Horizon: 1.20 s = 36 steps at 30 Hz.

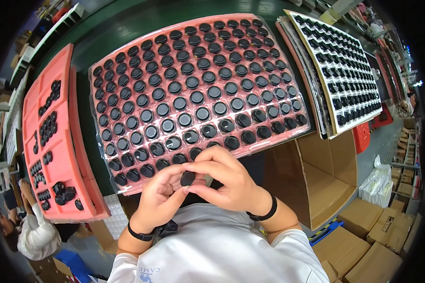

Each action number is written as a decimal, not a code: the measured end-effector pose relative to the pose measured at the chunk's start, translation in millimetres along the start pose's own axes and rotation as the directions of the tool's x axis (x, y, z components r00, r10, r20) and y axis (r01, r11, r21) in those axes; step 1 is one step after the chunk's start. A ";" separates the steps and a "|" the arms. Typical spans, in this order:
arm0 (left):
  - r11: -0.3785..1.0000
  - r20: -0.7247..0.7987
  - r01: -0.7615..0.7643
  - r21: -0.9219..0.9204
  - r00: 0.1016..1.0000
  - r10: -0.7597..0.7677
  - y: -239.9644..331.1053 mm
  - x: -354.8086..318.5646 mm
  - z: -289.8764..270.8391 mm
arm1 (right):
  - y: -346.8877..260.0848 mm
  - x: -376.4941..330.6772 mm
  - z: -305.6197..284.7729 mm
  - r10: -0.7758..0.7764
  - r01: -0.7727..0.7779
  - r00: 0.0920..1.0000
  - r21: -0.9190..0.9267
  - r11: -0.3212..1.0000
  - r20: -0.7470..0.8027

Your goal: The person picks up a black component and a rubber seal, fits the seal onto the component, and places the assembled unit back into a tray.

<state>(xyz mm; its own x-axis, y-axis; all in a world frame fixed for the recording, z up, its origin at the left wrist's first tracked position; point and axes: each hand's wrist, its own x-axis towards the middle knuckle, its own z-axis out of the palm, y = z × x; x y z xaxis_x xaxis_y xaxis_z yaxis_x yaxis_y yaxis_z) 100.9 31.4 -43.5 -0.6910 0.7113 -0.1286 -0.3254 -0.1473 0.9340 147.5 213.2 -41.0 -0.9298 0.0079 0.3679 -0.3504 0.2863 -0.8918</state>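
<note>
Close in front of my body, both hands meet around a small black round cap-like piece (188,178). The thumb and index finger of my right hand (229,181) pinch it from above and below. My left hand (158,194) is curled, with its fingertips against the piece from the other side. Just beyond my hands lies a pink tray (123,189) under clear plastic, filled with rows of similar black round pieces (192,82). Parts of the nearest row are hidden behind my fingers.
To the left, a pink foam tray (71,170) carries clusters of small black parts. A white tray (337,89) with rows of black parts tops a stack at the right. Below it stand an open cardboard box (333,188) and closed cartons (387,228). Another person (35,233) sits at far left.
</note>
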 end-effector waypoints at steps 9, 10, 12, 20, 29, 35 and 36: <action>0.992 -0.014 -0.047 0.118 0.999 0.049 -5.3 8.0 11.7 | 11.0 -3.3 -32.3 0.073 -0.071 0.987 0.016 0.997 -0.146; 0.992 -0.010 -0.052 0.115 0.998 0.054 -6.3 7.1 10.1 | 11.8 -1.6 -44.0 0.065 -0.081 0.981 -0.083 0.993 -0.184; 0.992 0.002 -0.064 0.107 0.998 0.064 -7.5 5.2 7.0 | 15.9 0.3 -71.3 0.065 -0.138 0.961 -0.262 0.955 -0.269; 0.997 -0.038 -0.018 0.074 0.999 0.021 -1.1 1.6 6.8 | 41.6 4.9 -127.5 0.193 -0.446 0.861 -0.516 0.731 -0.470; 0.991 -0.061 -0.038 0.127 0.997 0.047 6.3 -0.1 2.1 | 46.1 10.0 -126.7 0.039 -0.273 0.953 -0.802 0.531 -0.299; 0.999 -0.089 -0.041 0.014 0.995 0.042 5.4 0.5 1.2 | 35.4 9.8 -121.3 0.049 -0.289 0.948 -0.781 0.553 -0.316; 0.999 -0.085 -0.050 0.004 0.995 0.050 4.4 0.5 0.5 | 29.6 9.9 -116.8 0.049 -0.284 0.949 -0.779 0.558 -0.311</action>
<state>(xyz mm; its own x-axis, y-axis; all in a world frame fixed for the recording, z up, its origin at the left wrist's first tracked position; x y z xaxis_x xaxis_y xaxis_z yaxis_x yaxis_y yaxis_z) 99.4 31.5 -39.3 -0.7585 0.6424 -0.1093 -0.2881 -0.1801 0.9405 141.0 333.7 -33.1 -0.8647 0.3197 0.3873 0.1565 0.9044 -0.3970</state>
